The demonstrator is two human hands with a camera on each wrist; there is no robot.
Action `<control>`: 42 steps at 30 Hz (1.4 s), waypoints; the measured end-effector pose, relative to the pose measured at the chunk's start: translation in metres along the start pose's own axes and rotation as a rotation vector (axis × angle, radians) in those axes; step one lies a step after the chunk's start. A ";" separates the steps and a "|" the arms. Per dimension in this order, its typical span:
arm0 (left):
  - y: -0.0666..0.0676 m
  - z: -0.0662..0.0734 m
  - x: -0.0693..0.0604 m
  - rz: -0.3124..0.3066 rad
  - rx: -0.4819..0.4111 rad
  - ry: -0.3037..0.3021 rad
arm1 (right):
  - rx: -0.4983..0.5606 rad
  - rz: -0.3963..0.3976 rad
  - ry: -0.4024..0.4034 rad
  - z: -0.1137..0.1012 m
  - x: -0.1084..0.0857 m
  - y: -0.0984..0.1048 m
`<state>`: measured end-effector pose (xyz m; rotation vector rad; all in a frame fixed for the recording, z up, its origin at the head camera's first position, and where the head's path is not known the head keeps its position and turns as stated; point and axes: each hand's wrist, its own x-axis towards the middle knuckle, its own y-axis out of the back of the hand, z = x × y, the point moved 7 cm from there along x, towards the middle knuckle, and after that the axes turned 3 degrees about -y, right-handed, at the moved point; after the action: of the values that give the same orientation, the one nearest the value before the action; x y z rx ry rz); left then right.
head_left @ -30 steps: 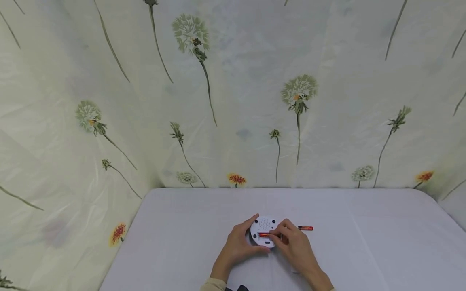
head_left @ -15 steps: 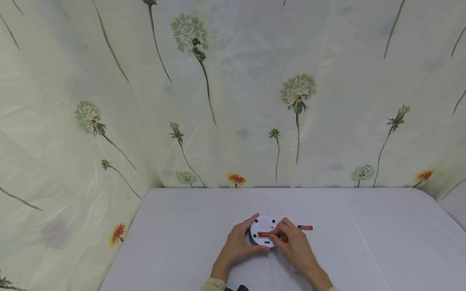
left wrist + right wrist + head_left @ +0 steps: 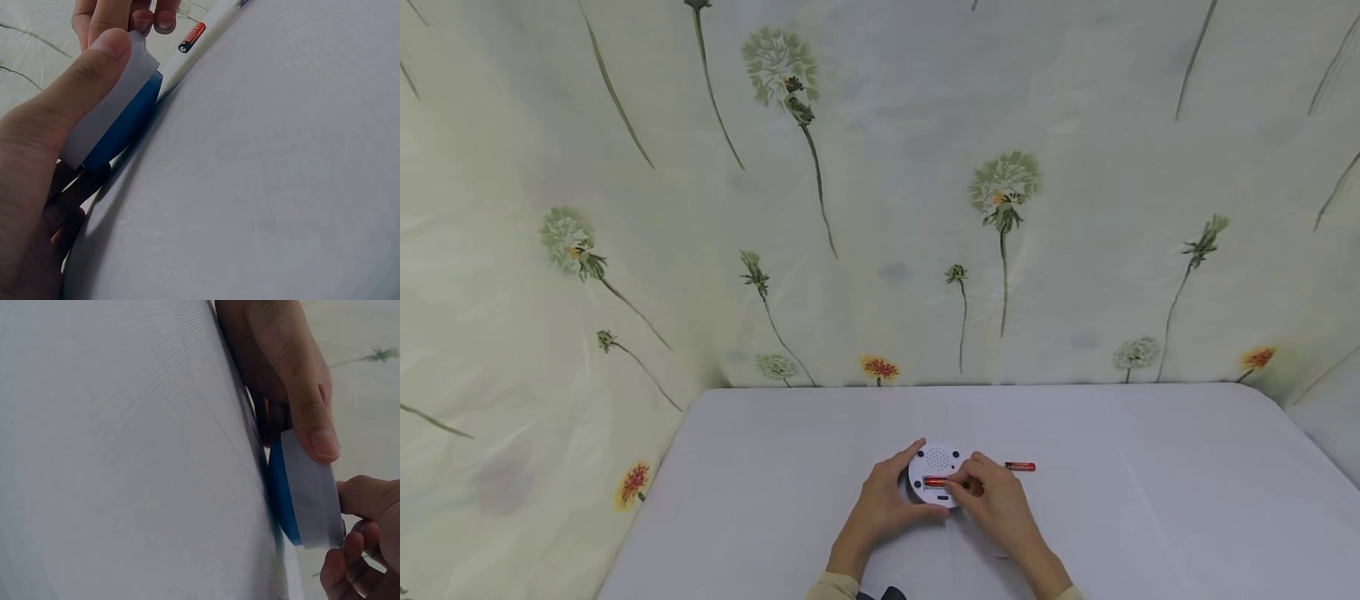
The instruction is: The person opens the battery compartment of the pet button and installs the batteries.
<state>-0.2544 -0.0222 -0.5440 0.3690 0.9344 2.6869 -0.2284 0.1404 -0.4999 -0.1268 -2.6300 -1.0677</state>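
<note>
A round white device [image 3: 937,458] with a blue underside [image 3: 282,494] lies with its speaker holes and dark feet upward. Around its left rim curls my left hand [image 3: 882,504], thumb on the near edge and fingers on the far side. A red battery [image 3: 934,482] sits in the slot of the device; my right hand [image 3: 1000,502] pinches its right end between thumb and forefinger. That battery is hidden in both wrist views. Just beyond the right hand, a second red and black battery [image 3: 1020,467] rests on the table, also seen in the left wrist view.
The table [image 3: 790,467] has a white cover. Behind it and on the left hangs a curtain [image 3: 880,208] printed with dandelions. A small thin object, too faint to identify, lies by the right forearm. Something black [image 3: 891,593] shows at the bottom edge.
The head view has shifted slightly, so everything appears a little further left. Both hands keep the same hold on the device and battery.
</note>
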 end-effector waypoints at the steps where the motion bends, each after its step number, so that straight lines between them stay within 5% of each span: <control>1: 0.001 -0.001 -0.001 0.002 -0.003 0.002 | -0.003 -0.003 -0.003 0.000 0.000 -0.002; 10: 0.004 0.002 -0.002 0.017 -0.006 -0.051 | 0.044 0.012 -0.006 0.002 -0.003 -0.004; 15: 0.002 0.000 -0.001 0.022 0.004 -0.057 | 0.089 -0.079 -0.063 0.010 -0.001 -0.005; 21: 0.001 -0.001 -0.001 0.013 0.019 -0.040 | 0.176 -0.084 -0.155 0.036 0.008 0.027; 28: 0.002 -0.001 -0.002 -0.003 0.016 -0.036 | 0.035 0.033 -0.142 0.069 0.010 0.059; 36: 0.001 -0.004 -0.002 -0.017 0.020 -0.004 | -0.047 -0.047 -0.081 0.078 0.008 0.047; 42: 0.001 -0.002 -0.003 -0.015 0.021 -0.013 | -0.144 -0.033 -0.056 0.077 0.008 0.043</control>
<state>-0.2527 -0.0250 -0.5446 0.3820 0.9579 2.6602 -0.2463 0.2242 -0.5207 -0.1461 -2.6109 -1.2828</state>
